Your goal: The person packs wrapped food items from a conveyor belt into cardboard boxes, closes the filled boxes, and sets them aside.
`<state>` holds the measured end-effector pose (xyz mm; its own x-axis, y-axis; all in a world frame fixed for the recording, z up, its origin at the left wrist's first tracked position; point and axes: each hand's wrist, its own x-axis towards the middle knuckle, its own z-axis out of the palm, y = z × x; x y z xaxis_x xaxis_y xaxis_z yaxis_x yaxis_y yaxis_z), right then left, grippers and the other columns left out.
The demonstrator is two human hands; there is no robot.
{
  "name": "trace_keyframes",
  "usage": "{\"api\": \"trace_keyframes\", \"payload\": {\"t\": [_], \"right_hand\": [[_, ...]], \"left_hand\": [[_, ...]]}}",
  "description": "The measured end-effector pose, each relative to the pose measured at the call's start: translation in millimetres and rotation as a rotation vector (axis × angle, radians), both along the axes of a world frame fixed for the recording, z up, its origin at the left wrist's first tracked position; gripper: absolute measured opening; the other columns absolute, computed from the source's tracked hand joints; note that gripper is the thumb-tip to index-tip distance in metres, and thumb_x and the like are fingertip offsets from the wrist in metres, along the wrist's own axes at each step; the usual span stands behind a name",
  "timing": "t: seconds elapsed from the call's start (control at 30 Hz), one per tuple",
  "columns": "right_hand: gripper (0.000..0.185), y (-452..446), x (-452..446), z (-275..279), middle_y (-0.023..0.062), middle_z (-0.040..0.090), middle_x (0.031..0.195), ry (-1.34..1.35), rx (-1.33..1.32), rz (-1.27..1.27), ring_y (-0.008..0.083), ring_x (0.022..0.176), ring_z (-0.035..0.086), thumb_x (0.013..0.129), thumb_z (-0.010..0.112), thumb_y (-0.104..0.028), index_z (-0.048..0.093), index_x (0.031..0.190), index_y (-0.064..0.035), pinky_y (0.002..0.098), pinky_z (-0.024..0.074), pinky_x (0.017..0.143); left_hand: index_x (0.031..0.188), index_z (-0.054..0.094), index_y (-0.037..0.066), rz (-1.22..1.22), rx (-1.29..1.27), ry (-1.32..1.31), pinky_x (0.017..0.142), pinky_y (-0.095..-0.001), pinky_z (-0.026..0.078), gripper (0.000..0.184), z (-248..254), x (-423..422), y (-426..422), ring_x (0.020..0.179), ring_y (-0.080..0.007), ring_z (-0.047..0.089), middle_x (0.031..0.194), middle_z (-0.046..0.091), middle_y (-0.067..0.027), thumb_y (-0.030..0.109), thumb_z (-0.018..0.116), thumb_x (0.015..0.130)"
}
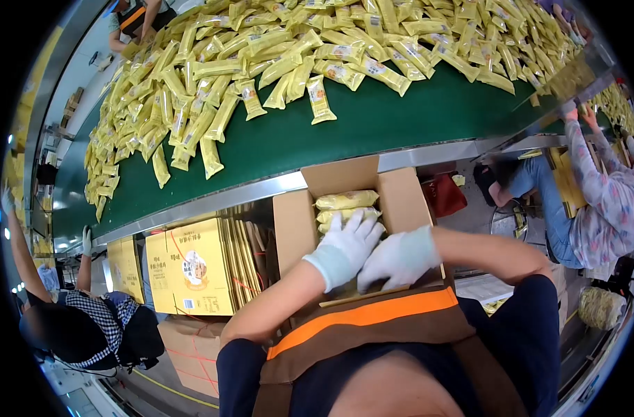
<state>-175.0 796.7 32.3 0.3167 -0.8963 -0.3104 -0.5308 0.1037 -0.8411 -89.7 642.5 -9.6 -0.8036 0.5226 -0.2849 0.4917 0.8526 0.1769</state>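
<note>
An open cardboard box (404, 201) stands in front of me, its flaps raised. Inside it lie yellow wrapped snack packets (346, 200) in a row. My left hand (348, 249), in a white glove, rests on the packets with its fingers spread. Beside it, my right hand (398, 258), gloved too, reaches down into the near part of the box. Its fingers bend downward and their tips are hidden, so I cannot see whether it grips a packet. Both hands cover much of what the box holds.
A green conveyor belt (275, 149) beyond the box carries a large heap of yellow packets (372, 52). A metal rail (240, 198) edges it. Flattened yellow cartons (190, 267) stand at left. Co-workers are at left (101, 313), right (602, 201) and far side (137, 19).
</note>
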Motion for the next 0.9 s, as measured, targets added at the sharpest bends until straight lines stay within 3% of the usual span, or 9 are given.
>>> {"api": "trace_keyframes", "payload": {"t": [0.07, 0.17, 0.3, 0.43, 0.47, 0.6, 0.73, 0.87, 0.9], "right_hand": [[0.023, -2, -45, 20, 0.0070, 0.066, 0.095, -0.471, -0.079, -0.305, 0.0160, 0.091, 0.063, 0.088, 0.066, -0.016, 0.069, 0.110, -0.0082, 0.0317, 0.0498, 0.084], [0.019, -12, -148, 23, 0.0032, 0.065, 0.097, -0.022, -0.483, -0.869, 0.0140, 0.095, 0.060, 0.089, 0.065, -0.016, 0.067, 0.103, -0.0023, 0.0293, 0.0483, 0.087], [0.059, -53, -290, -24, 0.0156, 0.061, 0.128, 0.617, -0.296, -1.085, 0.0281, 0.115, 0.058, 0.088, 0.061, -0.045, 0.056, 0.135, -0.0094, 0.0355, 0.0444, 0.101], [0.068, -123, -301, -58, 0.0080, 0.045, 0.147, 0.925, -0.167, -0.940, 0.0327, 0.128, 0.048, 0.081, 0.064, -0.049, 0.049, 0.142, -0.0243, 0.0470, 0.0392, 0.106], [0.064, -131, -286, -67, 0.0059, 0.046, 0.146, 1.057, -0.053, -0.911, 0.0337, 0.126, 0.049, 0.082, 0.063, -0.046, 0.049, 0.141, -0.0266, 0.0512, 0.0387, 0.105], [0.040, -91, -268, -80, 0.0057, 0.049, 0.141, 0.887, -0.353, -0.724, 0.0335, 0.118, 0.054, 0.085, 0.059, -0.026, 0.060, 0.126, -0.0253, 0.0548, 0.0378, 0.103], [0.038, -30, -238, -61, 0.0075, 0.047, 0.145, 1.094, -0.416, -0.495, 0.0337, 0.126, 0.050, 0.086, 0.058, -0.027, 0.063, 0.123, -0.0233, 0.0457, 0.0366, 0.109], [0.046, 33, -266, -68, 0.0132, 0.051, 0.142, 0.763, -0.613, -1.070, 0.0346, 0.127, 0.050, 0.086, 0.062, -0.033, 0.061, 0.127, -0.0150, 0.0417, 0.0418, 0.105], [0.051, 44, -263, -69, 0.0140, 0.052, 0.140, 0.638, -0.306, -1.082, 0.0355, 0.127, 0.050, 0.086, 0.063, -0.032, 0.057, 0.132, -0.0119, 0.0437, 0.0410, 0.105]], "left_hand": [[0.141, 0.048, 0.007, 0.068, 0.456, -0.381, 0.103, -0.0456, 0.044, 0.057, 31, -19, -33, 0.124, -0.0347, 0.054, 0.139, 0.052, -0.0175, 0.014, 0.061, 0.086], [0.129, 0.060, 0.003, 0.221, 1.065, -0.432, 0.098, -0.0368, 0.050, 0.038, 72, -65, -81, 0.110, -0.0243, 0.065, 0.119, 0.068, -0.0138, 0.009, 0.060, 0.092], [0.131, 0.055, -0.004, 0.556, 0.825, 0.422, 0.103, -0.0369, 0.044, 0.045, 18, -188, -128, 0.116, -0.0297, 0.060, 0.124, 0.063, -0.0192, 0.020, 0.062, 0.094], [0.143, 0.046, 0.016, 0.611, 0.046, 0.452, 0.109, -0.0483, 0.037, 0.064, -53, -240, -121, 0.135, -0.0464, 0.036, 0.147, 0.045, -0.0155, 0.047, 0.062, 0.090], [0.143, 0.046, 0.018, 0.611, 0.031, 0.532, 0.109, -0.0484, 0.038, 0.058, -63, -236, -114, 0.132, -0.0494, 0.038, 0.145, 0.047, -0.0149, 0.033, 0.061, 0.089], [0.141, 0.048, 0.014, 0.425, 0.162, 0.506, 0.104, -0.0446, 0.043, 0.067, -49, -191, -132, 0.127, -0.0416, 0.047, 0.136, 0.054, -0.0159, -0.004, 0.052, 0.076], [0.140, 0.049, 0.011, 0.365, 0.213, 0.481, 0.091, -0.0426, 0.048, 0.066, -39, -125, -151, 0.109, -0.0309, 0.058, 0.121, 0.060, -0.0122, -0.005, 0.053, 0.076], [0.143, 0.044, 0.004, 0.626, 0.631, 0.264, 0.093, -0.0338, 0.048, 0.066, -14, -94, -151, 0.103, -0.0272, 0.059, 0.110, 0.059, -0.0140, -0.006, 0.057, 0.080], [0.145, 0.042, 0.001, 0.616, 0.847, 0.332, 0.094, -0.0305, 0.047, 0.065, -20, -97, -153, 0.103, -0.0247, 0.060, 0.111, 0.059, -0.0145, -0.008, 0.056, 0.082]]}}
